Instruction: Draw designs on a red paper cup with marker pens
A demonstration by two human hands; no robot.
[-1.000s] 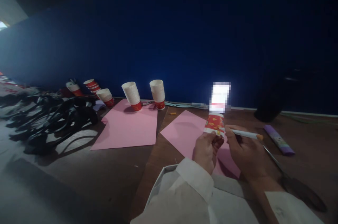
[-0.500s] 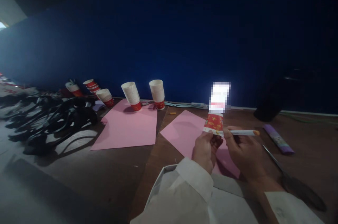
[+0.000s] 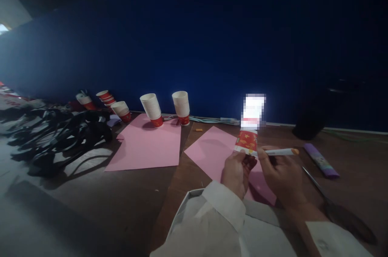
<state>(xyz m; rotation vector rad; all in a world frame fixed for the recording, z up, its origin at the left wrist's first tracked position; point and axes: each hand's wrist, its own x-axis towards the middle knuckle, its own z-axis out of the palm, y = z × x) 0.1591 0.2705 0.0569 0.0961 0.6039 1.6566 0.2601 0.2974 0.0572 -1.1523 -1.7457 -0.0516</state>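
A red paper cup (image 3: pixel 246 140) with gold figures and a white band at its lower edge is pinched in my left hand (image 3: pixel 237 172), above a pink sheet (image 3: pixel 212 150). My right hand (image 3: pixel 280 176) is closed around a white marker (image 3: pixel 281 152) with an orange end pointing right. The marker's other end meets the cup's lower right edge; whether its tip touches the cup is hidden by my fingers. Just behind the cup stands a bright phone screen (image 3: pixel 254 107), blurred out. A small orange cap (image 3: pixel 199 130) lies on the table, left of the cup.
Two stacks of paper cups (image 3: pixel 150 105) (image 3: pixel 181 105) stand near the blue partition (image 3: pixel 194 38), by another pink sheet (image 3: pixel 148 144). Black straps or cables (image 3: pixel 60 140) heap at left. Scissors (image 3: pixel 342 212) and a purple packet (image 3: pixel 320 161) lie at right, near a dark bottle (image 3: pixel 312 121).
Almost nothing differs. The whole view has shifted very slightly, and both hands keep their hold on the cup and the marker.
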